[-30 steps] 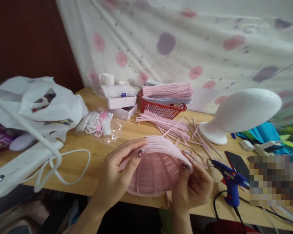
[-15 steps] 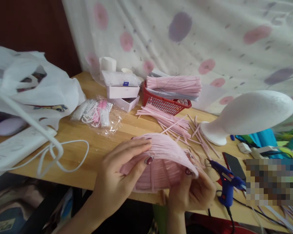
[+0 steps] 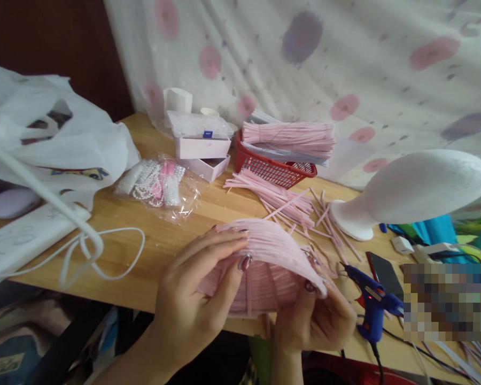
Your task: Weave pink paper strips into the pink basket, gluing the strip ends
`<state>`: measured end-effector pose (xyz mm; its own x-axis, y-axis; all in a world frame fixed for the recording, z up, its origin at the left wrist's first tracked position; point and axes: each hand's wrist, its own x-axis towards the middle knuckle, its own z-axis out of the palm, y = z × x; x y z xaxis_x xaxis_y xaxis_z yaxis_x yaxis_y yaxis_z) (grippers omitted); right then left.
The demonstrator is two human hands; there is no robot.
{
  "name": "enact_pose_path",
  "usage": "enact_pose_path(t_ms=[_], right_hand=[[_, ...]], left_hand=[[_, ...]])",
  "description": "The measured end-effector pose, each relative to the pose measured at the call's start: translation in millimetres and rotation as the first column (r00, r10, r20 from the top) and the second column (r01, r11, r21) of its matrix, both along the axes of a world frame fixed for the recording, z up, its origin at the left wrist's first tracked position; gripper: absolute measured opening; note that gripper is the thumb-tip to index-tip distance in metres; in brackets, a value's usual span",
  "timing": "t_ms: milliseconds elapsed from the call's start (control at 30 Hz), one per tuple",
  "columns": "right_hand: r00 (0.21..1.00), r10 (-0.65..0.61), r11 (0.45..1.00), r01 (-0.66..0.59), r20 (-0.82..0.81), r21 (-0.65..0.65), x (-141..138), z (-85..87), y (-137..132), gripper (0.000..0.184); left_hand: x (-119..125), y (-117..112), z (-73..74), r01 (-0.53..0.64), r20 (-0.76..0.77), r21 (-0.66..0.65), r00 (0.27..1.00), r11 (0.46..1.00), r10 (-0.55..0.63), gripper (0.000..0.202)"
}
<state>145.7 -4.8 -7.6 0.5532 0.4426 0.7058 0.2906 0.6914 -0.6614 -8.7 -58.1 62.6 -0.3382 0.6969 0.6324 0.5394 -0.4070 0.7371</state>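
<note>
Both my hands hold a pink woven dome (image 3: 264,267) made of paper strips, just above the near edge of the wooden table (image 3: 144,256). My left hand (image 3: 196,294) wraps its left rim, fingers over the top and thumb pressed on the inside. On the right rim, my right hand (image 3: 316,321) grips from below with the thumb on the inner face. The dome's hollow side faces me, so its ribs show.
Loose pink strips (image 3: 288,206) lie behind the dome, beside a red basket (image 3: 276,171) holding a bundle of them. A white foam head (image 3: 417,187) stands at right, a blue glue gun (image 3: 369,310) near my right hand. White bag (image 3: 56,139), cable (image 3: 88,251) and bead packet (image 3: 156,184) at left.
The view shifted slightly right and down. My hands tilted the pink dome a little flatter; the grip on both rims stays the same.
</note>
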Motion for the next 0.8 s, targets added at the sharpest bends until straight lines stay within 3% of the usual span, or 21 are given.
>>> enact_pose_path(t_ms=[233,500,800], right_hand=[[0.997,0.070,0.998,-0.070,0.042,0.008,-1,4.4,1,0.010],[0.998,-0.001,0.992,-0.006,0.057,0.129,2,0.7,8,0.013],[0.997,0.002,0.996,-0.009,0.072,0.090,3,-4.6,5,0.016]], left_hand=[[-14,3,-6.2,0.104,0.145,-0.050,0.985,0.993,-0.096,0.023],[-18,-3,-9.6,0.279,0.243,-0.083,0.937,0.957,-0.252,0.035],[-12,-1,-8.0,0.246,0.385,-0.088,0.902,0.965,-0.195,0.027]])
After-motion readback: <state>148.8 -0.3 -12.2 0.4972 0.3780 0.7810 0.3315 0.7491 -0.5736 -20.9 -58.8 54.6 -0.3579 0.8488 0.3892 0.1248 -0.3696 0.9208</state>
